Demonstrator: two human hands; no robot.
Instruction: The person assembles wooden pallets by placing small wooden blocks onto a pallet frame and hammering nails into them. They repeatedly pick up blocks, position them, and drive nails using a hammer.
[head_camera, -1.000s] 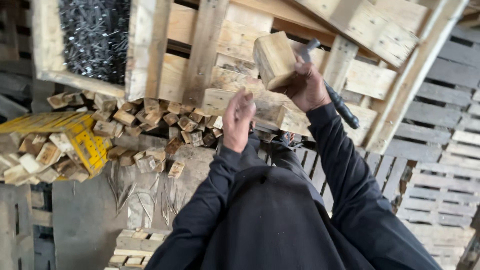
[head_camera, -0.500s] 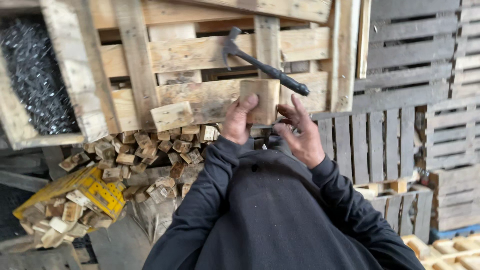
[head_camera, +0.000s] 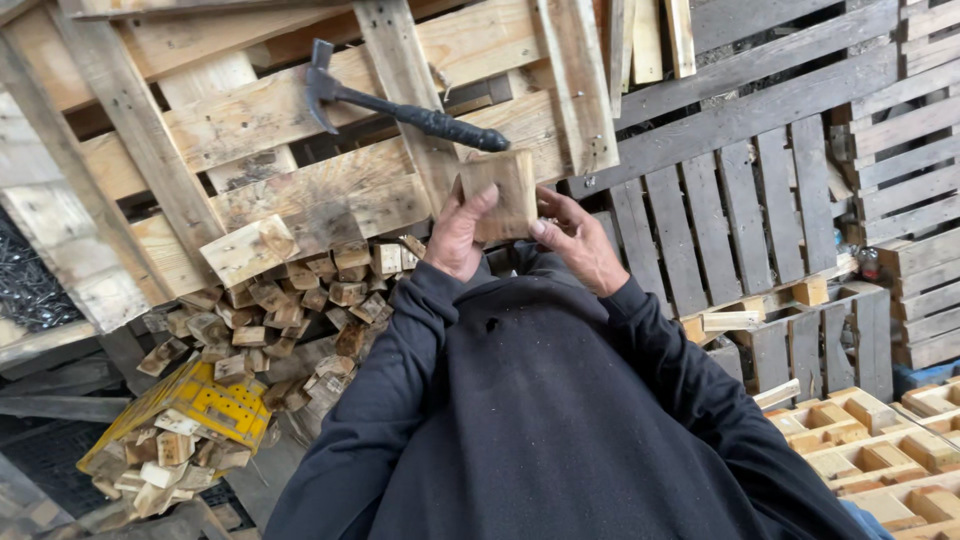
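Gripping square rough-sawn wooden block (head_camera: 497, 195), both hands, left hand (head_camera: 458, 237), right hand (head_camera: 578, 243)

I count one wood block (head_camera: 500, 193) held between my two hands, the left hand (head_camera: 458, 236) and the right hand (head_camera: 580, 243), and one hammer (head_camera: 395, 103) lying just above that block. Left of the block lies one heap of small wood offcuts (head_camera: 290, 300), too many to count, and below that heap one yellow crate (head_camera: 205, 405) with more offcuts.
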